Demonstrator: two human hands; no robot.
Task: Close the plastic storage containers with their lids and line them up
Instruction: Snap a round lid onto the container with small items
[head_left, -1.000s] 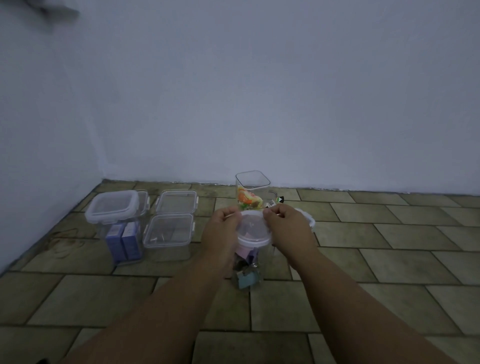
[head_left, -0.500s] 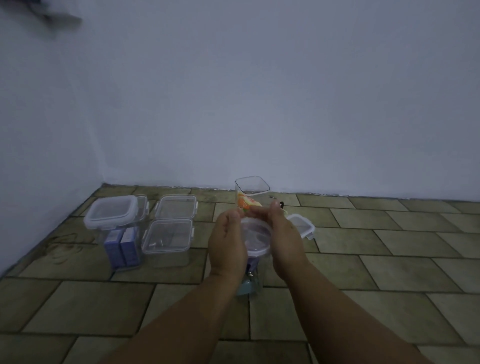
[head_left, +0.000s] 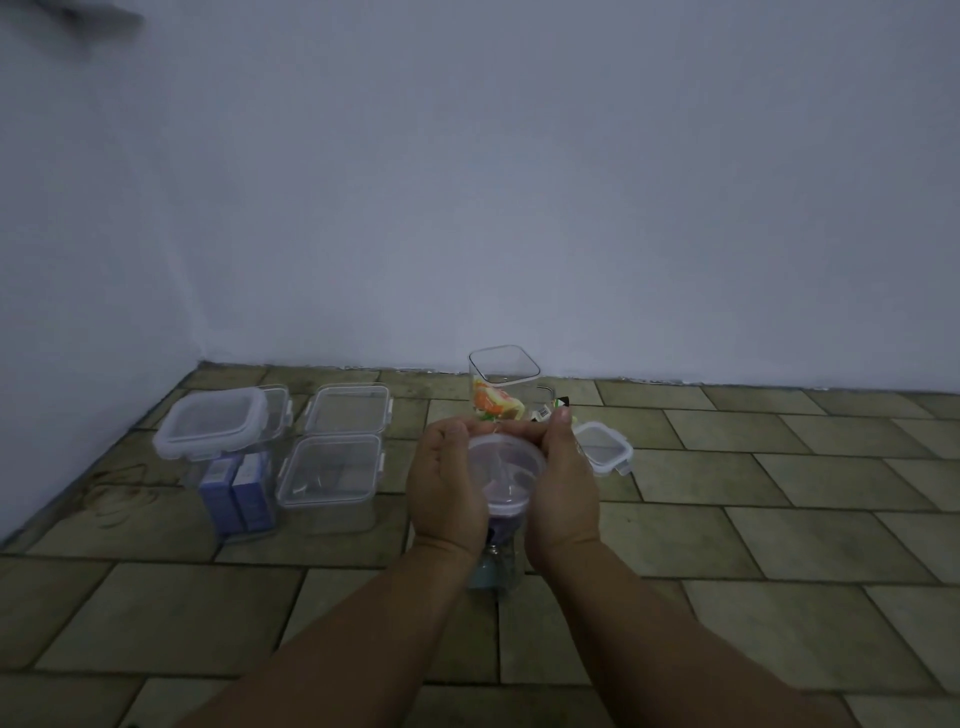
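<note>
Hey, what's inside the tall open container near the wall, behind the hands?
An orange-and-yellow packet shows inside the tall container; the left hand and right hand, gripping a round lid, cover its base.

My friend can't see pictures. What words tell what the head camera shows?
The left hand and right hand hold a round lid over a tall container on a tiled floor. An open container stands behind, a loose square lid lies beside it, and more clear containers sit at the left.
</note>
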